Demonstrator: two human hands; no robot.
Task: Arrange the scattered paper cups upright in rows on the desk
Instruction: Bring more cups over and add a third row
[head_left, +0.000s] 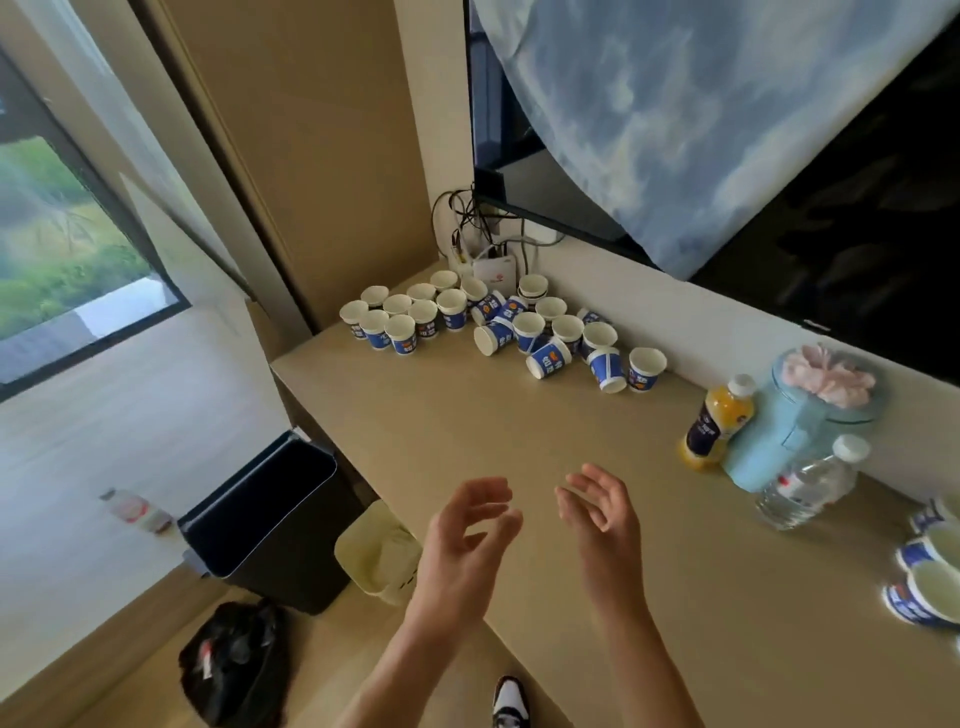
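Across smooth desk (467, 415), tapered paper cups (498, 325)

Blue-and-white paper cups (403, 335), matt; beige wood-look desk (467, 426), smooth, matt; clear plastic water bottle (810, 483), glossy.

Single view: head-worn wide-angle, edges visibly bowed. It looks forward and down from the desk's (519, 431) near edge toward its far left corner, with the frame tilted. Left hand (467, 540) and right hand (602, 519) are close to the lens, low centre. The paper cups (400, 332) at the far corner are well off.
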